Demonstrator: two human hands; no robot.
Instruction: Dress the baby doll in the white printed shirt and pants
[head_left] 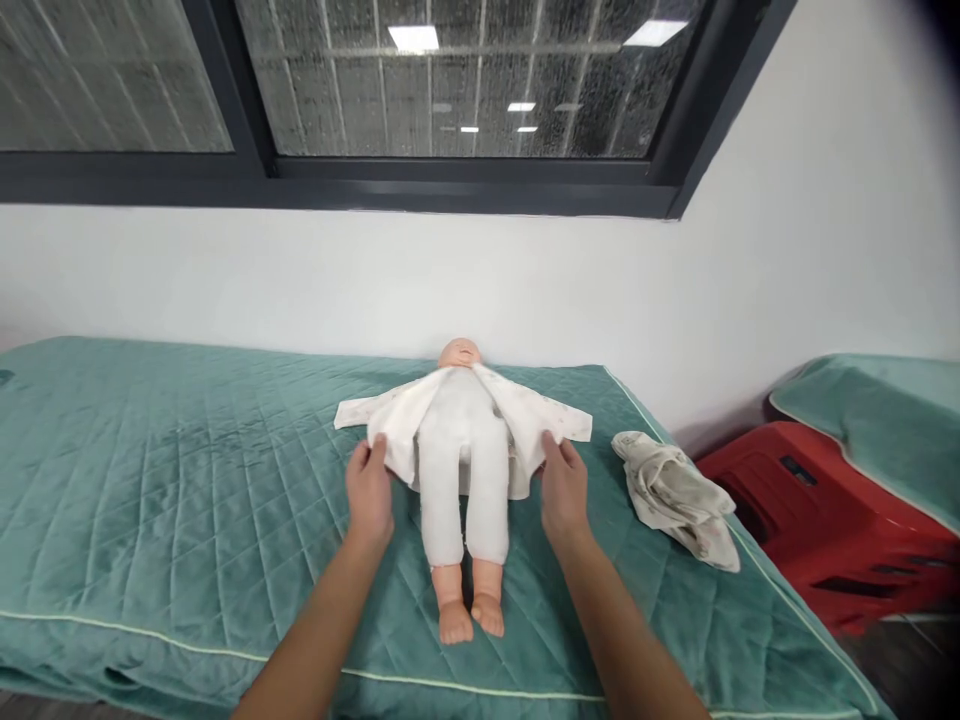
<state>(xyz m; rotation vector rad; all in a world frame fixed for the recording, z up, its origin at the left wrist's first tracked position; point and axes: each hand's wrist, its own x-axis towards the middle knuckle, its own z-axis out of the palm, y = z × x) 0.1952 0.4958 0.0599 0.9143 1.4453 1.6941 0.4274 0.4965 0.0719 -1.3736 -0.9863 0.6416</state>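
Note:
A baby doll [465, 440] with a white cloth body lies on its back, feet toward me and head by the wall. Beneath it is spread a small white baby jacket [394, 425], its front parted and its sleeves stretched out to both sides. My left hand [369, 490] pinches the jacket's left front edge between thumb and fingers. On the other side, my right hand [562, 485] grips the right front edge in the same way. Whether the doll's arms are inside the sleeves cannot be seen.
A crumpled off-white cloth [679, 495] lies to the right on the green quilted bedcover [187, 500]. Past the bed's right edge stands a red plastic stool [825, 520], partly under another green cover [885, 420]. A white wall and a dark-framed window [465, 185] rise behind.

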